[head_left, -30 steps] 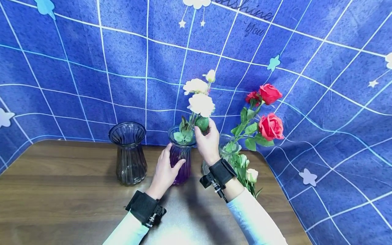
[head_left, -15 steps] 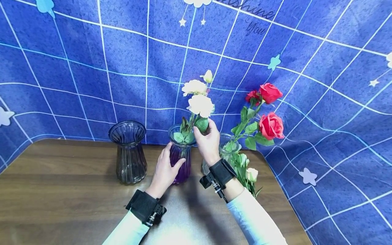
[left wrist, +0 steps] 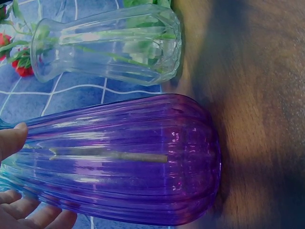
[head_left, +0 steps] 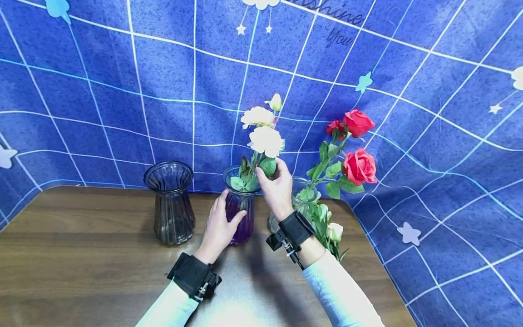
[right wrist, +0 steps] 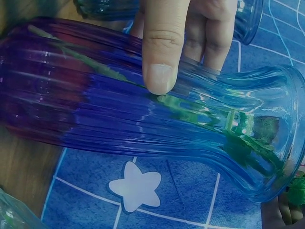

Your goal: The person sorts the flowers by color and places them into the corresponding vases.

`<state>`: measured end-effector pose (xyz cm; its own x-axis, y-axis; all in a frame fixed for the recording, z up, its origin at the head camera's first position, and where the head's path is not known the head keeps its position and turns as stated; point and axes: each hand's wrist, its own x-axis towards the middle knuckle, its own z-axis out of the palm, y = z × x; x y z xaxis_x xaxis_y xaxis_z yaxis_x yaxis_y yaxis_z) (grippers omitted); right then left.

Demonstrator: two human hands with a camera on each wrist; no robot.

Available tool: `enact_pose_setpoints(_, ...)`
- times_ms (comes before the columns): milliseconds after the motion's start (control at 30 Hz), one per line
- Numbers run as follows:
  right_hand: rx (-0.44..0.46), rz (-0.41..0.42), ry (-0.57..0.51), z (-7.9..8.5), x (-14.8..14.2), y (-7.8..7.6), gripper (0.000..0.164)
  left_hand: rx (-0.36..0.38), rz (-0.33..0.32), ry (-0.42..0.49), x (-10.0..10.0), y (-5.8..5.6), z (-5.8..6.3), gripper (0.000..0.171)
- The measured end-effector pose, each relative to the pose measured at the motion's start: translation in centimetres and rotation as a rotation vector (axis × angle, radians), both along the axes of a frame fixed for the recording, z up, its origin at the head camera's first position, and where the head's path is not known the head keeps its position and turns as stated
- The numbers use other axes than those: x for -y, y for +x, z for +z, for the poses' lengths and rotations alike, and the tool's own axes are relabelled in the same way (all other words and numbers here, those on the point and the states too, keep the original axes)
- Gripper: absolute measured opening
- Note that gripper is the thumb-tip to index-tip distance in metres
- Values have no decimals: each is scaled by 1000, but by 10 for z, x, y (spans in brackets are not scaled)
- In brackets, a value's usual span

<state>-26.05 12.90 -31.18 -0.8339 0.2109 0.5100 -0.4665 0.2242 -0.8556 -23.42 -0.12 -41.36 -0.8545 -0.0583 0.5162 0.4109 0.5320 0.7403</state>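
In the head view a ribbed purple-blue glass vase [head_left: 241, 218] stands upright mid-table. My left hand [head_left: 218, 227] grips its side, thumb and fingers around the glass; the left wrist view also shows this vase [left wrist: 124, 162]. A spray of white flowers [head_left: 265, 141] with a bud and green leaves stands in it, its cut stem [left wrist: 128, 156] visible through the glass, end above the base. My right hand [head_left: 278, 188] holds the spray among its leaves just above the rim, thumb and fingers around a leaf and stem. Some fingertips are hidden there.
A dark grey ribbed vase [head_left: 173, 209] stands to the left. Right of my right hand is a clear glass vase [left wrist: 109, 45] holding red roses [head_left: 359, 165]. Pale flowers [head_left: 335, 231] with green leaves lie beside it. A blue patterned cloth [head_left: 163, 91] hangs behind the wooden table [head_left: 81, 254].
The white flowers tilt very slightly further left at the top. Both hands stay almost still, the left on the vase and the right at the leaves.
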Motion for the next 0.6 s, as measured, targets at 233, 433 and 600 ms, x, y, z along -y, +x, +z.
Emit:
enact_pose_setpoints(233, 10, 7, 20, -1, -2, 0, 37, -2, -6, -1, 1, -1, 0, 72)
enact_pose_setpoints(433, 8, -38, 74, -1, -3, 1, 29, 12, -1, 6, 0, -1, 0, 73)
enact_pose_setpoints(600, -3, -59, 86, -1, -3, 1, 28, 10, -3, 5, -1, -2, -1, 73)
